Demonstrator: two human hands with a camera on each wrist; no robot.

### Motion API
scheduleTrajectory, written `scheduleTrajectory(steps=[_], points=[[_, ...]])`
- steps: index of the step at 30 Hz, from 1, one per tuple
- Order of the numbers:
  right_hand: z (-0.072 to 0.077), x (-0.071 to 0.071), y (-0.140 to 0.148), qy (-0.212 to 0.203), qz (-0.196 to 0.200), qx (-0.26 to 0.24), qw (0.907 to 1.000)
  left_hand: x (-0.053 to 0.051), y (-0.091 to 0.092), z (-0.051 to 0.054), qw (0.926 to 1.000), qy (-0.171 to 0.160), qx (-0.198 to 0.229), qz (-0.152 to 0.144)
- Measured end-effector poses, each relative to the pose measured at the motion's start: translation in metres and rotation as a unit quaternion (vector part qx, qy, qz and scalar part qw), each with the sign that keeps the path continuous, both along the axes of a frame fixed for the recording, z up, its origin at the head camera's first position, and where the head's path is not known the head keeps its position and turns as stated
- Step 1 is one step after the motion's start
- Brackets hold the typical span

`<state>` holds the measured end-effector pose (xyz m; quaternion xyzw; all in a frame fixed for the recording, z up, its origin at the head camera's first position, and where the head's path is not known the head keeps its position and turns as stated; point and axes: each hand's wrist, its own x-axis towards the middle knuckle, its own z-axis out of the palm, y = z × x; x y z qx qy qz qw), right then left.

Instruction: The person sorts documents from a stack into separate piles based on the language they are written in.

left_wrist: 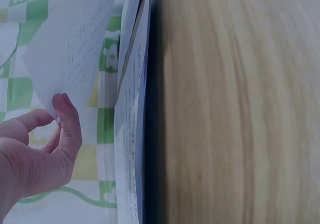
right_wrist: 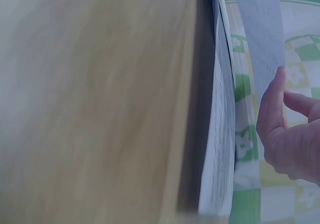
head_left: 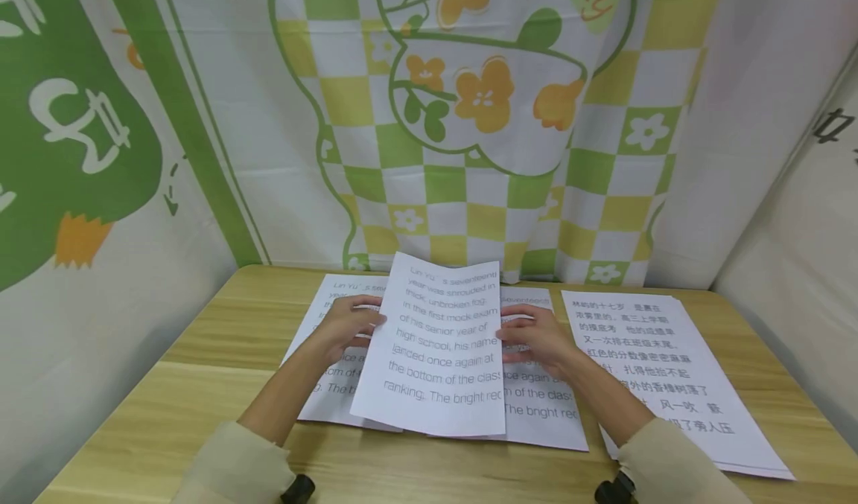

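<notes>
A white sheet of paper (head_left: 442, 348) printed with large English text is held up over the table, its top edge slightly tilted. My left hand (head_left: 350, 328) pinches its left edge between thumb and fingers; the left wrist view shows this hand (left_wrist: 45, 144) at the sheet's edge. On the opposite side my right hand (head_left: 536, 339) pinches the right edge, and in the right wrist view the fingers (right_wrist: 272, 104) lie against the paper. Beneath and behind the held sheet lie a left stack of English pages (head_left: 335, 392) and a right one (head_left: 546, 415), both partly covered by it.
Chinese-printed sheets (head_left: 697, 385) lie at the right of the wooden table (head_left: 167, 407), partly under my right forearm. A patterned green and yellow curtain (head_left: 482, 147) hangs right behind the table's back edge, with more cloth along both sides.
</notes>
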<state>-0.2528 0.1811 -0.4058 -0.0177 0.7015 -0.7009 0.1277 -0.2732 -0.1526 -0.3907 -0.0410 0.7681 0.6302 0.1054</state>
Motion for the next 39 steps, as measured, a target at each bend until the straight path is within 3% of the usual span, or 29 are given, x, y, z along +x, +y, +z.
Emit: scheduleTrajectory(steps=[7, 17, 27, 39], points=[[-0.001, -0.003, -0.02, -0.018, -0.021, -0.002, 0.9996, 0.002, -0.022, -0.001, 0.9996, -0.003, -0.009, 0.025], [-0.006, -0.007, -0.04, -0.033, -0.022, -0.011, 0.9991, 0.008, -0.048, 0.003, 0.9991, -0.004, -0.027, 0.032], [-0.004, -0.01, -0.058, -0.025, -0.007, -0.02, 0.9995, 0.009, -0.064, 0.002, 0.9988, -0.002, -0.031, 0.037], [-0.006, -0.016, -0.083, -0.028, -0.003, -0.022, 0.9994, 0.01, -0.079, 0.002, 0.9963, -0.01, -0.037, 0.076]])
